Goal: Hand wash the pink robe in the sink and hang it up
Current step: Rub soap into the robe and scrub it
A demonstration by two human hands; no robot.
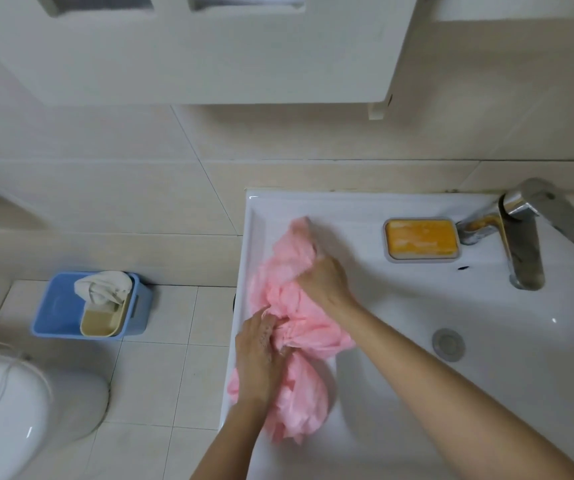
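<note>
Hands: left hand (pixel 256 344) and right hand (pixel 323 278) both grip the pink robe (pixel 278 271), fingers curled into its folds, left at 7 o'clock of right.
Robe: heaped on the sink (pixel 400 341) ledge, 9 o'clock of the drain (pixel 448 344).
Progress: scrubbing judged under way (apparent suds on left hand); rinsing, wringing and hanging remain.
Surroundings: soap (pixel 420 239) at 12 o'clock of drain, tap (pixel 521 237) at 1 o'clock.

No text, label, brand or number can be read anywhere.

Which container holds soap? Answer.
The grey rectangular dish by the chrome faucet holds the orange bar; the blue plastic floor bin holds a beige tub and white cloth.
</note>
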